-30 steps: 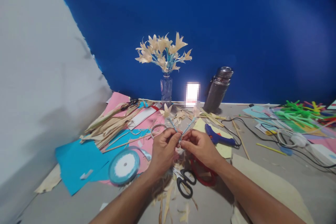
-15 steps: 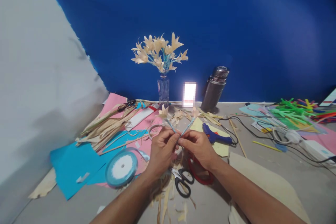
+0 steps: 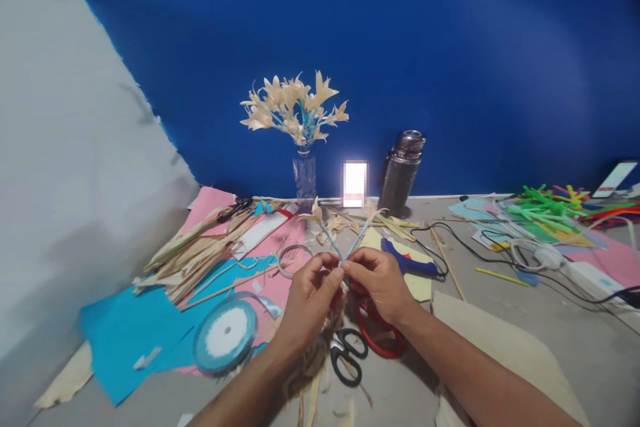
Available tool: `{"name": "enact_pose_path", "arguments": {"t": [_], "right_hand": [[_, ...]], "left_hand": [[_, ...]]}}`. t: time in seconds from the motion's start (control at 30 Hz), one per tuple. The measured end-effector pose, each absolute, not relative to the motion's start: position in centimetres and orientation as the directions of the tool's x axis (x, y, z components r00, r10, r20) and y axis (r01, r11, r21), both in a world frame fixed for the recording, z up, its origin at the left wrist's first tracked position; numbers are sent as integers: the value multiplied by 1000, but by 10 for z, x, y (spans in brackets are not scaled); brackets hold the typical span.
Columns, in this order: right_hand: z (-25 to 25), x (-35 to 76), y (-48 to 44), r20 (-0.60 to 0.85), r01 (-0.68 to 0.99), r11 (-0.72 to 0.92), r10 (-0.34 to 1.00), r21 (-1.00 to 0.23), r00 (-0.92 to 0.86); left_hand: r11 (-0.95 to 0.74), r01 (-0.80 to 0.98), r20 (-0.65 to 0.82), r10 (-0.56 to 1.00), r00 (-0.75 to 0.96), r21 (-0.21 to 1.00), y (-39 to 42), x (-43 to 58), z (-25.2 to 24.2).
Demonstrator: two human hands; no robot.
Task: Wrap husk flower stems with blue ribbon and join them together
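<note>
Two pale husk-coloured craft flowers on light-blue wrapped stems meet in a V between my hands. My left hand (image 3: 315,290) pinches the stems from the left, close to where they join. From the right, my right hand (image 3: 377,280) pinches the same joint with thumb and fingers. The left flower (image 3: 316,213) and the right flower (image 3: 371,212) stick up above my fingertips. The stems' lower ends are hidden by my hands. Just below lie black-handled scissors (image 3: 349,355) and red-handled scissors (image 3: 380,337), partly covered by my right hand.
Behind stands a clear bottle (image 3: 305,177) holding similar flowers, with a dark flask (image 3: 401,173) to its right. A blue glue gun (image 3: 407,259) lies on yellow paper. A ribbon spool (image 3: 226,335), dried husks (image 3: 200,260) and coloured sheets spread left; pipe cleaners (image 3: 545,210) and cables lie right.
My fingers have shifted slightly at the joint, and the two flowers lean a little further apart. The whole view has moved slightly, with the background sliding left.
</note>
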State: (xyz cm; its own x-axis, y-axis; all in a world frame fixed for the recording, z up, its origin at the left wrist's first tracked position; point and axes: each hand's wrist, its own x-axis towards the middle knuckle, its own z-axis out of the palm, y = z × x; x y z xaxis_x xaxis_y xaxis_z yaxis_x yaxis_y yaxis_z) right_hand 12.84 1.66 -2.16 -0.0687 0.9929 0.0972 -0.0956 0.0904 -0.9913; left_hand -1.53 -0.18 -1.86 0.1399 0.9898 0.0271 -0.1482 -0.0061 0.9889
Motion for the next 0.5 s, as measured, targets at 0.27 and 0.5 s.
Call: {"name": "enact_pose_path", "arguments": {"t": [0.27, 0.5], "right_hand": [[-21, 127, 16, 42, -109, 32, 995, -993, -90], [-19, 127, 15, 115, -43, 111, 989, -993, -92]], "left_hand": [[-33, -123, 44, 995, 92, 992, 0, -16, -19], [-3, -174, 10, 999, 38, 985, 0, -15, -16]]}}
